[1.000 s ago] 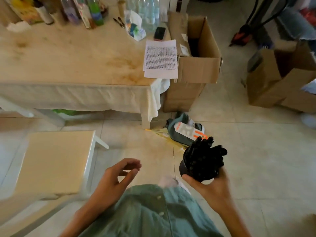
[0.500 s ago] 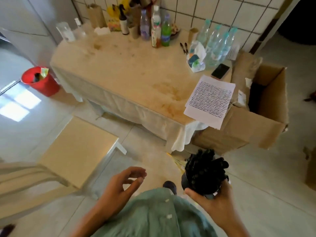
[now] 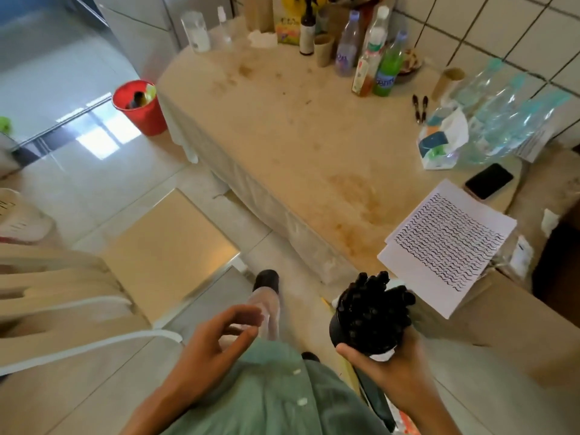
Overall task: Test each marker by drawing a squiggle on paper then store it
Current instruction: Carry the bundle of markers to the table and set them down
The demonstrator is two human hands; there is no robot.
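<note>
My right hand grips a thick bundle of black markers from below, held upright over the floor in front of the table. My left hand hangs in front of my green shirt with loosely curled fingers and holds nothing. A white sheet of paper covered in rows of black squiggles lies at the table's near right corner, overhanging the edge. Two more black markers lie on the table farther back.
The cloth-covered table carries bottles, a tissue pack and a black phone. An open cardboard box stands right of it. A red bin and a pale chair stand to the left.
My view has swung left and up, bringing the whole table and red bin into sight. I have stepped toward the table. Both hands keep their poses, the right still gripping the marker bundle.
</note>
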